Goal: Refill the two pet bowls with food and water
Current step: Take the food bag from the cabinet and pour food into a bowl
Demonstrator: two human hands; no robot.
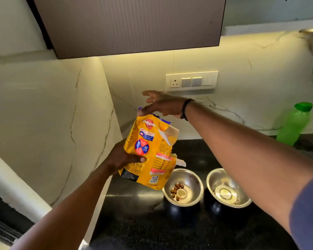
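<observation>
Black speckled countertop [134, 222] fills the lower middle of the frame, pale marble-look wall behind it, dark cabinet [130, 24] at the top, switch plate [192, 81] centre right.

Head view only:

- Yellow pet food bag [150, 150] is in the air at frame centre, above and just left of the bowls. Long axis runs near vertical, tilted, top end toward upper left, lower end toward lower right over the left bowl's rim. Printed face toward camera. Which end is open: can't tell.
- Left hand [123, 156] wraps the bag's left side at mid-height, thumb across the front, fingers behind.
- Right hand [161, 105] reaches in from the right, at the bag's top edge. Thumb and a finger seem to nip the top corner, other fingers splayed toward the wall. Dark band on that wrist.
- Left bowl [182, 188]: steel, on the counter lower centre, holds a small cluster of brown kibble [177, 189], mostly bare bottom.
- Right bowl [228, 188]: steel, just beside the left one, apart from it. Shiny inside; water or dry, can't tell.
- Green bottle [294, 123] with green cap stands tilted-looking at the right edge, near the wall, well apart from the bowls. Contents not readable.
</observation>
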